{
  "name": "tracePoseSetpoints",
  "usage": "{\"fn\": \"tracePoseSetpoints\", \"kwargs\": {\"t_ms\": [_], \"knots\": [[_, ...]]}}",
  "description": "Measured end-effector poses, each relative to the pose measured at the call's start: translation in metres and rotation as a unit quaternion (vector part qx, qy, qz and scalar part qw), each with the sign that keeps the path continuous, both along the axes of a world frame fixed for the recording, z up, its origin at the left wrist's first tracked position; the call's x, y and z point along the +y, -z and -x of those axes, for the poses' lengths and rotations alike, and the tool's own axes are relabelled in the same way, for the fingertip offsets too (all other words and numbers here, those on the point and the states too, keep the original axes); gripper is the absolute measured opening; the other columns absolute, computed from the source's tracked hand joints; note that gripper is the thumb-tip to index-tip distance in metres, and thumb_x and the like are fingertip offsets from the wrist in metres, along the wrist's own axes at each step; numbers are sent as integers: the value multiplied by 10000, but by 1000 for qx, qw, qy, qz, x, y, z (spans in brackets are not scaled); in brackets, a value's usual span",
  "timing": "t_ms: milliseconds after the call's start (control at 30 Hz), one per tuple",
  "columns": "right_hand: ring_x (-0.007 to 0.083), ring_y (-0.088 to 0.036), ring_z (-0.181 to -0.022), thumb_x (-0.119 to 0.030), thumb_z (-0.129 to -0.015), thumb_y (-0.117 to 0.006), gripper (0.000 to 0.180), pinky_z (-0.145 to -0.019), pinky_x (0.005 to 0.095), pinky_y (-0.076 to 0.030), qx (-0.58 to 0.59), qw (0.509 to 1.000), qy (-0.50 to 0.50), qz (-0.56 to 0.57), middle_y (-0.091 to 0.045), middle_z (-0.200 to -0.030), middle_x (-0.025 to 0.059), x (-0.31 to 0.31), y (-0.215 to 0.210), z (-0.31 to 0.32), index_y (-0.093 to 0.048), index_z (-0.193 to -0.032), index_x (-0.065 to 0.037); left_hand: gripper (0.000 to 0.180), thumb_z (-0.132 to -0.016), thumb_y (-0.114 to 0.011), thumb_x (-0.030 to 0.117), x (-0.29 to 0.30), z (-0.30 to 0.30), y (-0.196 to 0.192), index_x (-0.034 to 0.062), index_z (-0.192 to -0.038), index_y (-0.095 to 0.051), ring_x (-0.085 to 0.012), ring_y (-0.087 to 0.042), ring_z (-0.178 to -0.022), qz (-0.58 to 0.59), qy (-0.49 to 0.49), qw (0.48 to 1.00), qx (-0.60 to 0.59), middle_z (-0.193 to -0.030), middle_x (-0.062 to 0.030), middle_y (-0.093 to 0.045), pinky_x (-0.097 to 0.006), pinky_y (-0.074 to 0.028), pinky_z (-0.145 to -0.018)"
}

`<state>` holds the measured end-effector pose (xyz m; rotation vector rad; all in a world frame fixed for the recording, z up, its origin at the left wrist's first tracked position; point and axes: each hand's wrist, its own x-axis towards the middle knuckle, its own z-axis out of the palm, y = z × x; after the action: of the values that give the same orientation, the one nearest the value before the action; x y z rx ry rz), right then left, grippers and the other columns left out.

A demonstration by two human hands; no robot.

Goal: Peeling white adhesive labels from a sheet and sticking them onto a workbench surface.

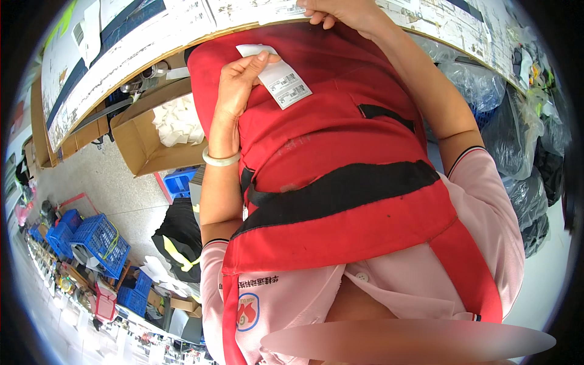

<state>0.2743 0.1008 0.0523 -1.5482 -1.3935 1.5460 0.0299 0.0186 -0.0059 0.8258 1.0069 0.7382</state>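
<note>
My left hand [244, 76] is closed, with the thumb and fingers pinching a strip of white printed labels [285, 85]. The strip hangs over the red apron [316, 115] on my lap, its lower end free. At the table's near edge, my right hand [333, 11] has its fingers curled together at the end of another white label [286, 11] on the worktable. Part of this hand is cut off by the top of the picture. A pale bangle [221, 157] circles my left wrist.
The worn white worktable [152, 48] spans the top. Below its left part stands an open cardboard box [135, 137] with white pieces [177, 121] inside. Blue plastic crates [100, 243] sit on the floor at left. Clear plastic bags [511, 134] are heaped at right.
</note>
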Motion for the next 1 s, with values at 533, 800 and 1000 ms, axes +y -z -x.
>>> {"fn": "tracePoseSetpoints", "kwargs": {"t_ms": [533,800,1000], "knots": [[139,-619,-561,-122,-885,-641,175,-460,240,-491,-3,1000,4,-6,-656,-710,97,-1,4,3,-648,-856,50,318,-949,-611,274,0,1,7,-21,-1017,-708,-99,-628,-741,-1,2,1000,5,-883,-68,-703,-219,-498,-680],[142,-621,-560,-120,-888,-622,173,-469,244,-494,-17,1000,6,-12,-657,-708,99,-2,3,4,-647,-864,49,302,-949,-611,259,-1,0,3,-18,-1018,-709,-108,-639,-763,-2,1,1000,-7,-897,-73,-706,-226,-513,-700],[146,-618,-550,-113,-887,-613,179,-479,248,-497,-34,999,-12,-28,-658,-701,109,-3,-1,5,-646,-865,61,300,-950,-608,253,0,-1,2,-23,-1015,-707,-116,-648,-784,-1,4,1000,3,-906,-79,-706,-236,-524,-718]]}}
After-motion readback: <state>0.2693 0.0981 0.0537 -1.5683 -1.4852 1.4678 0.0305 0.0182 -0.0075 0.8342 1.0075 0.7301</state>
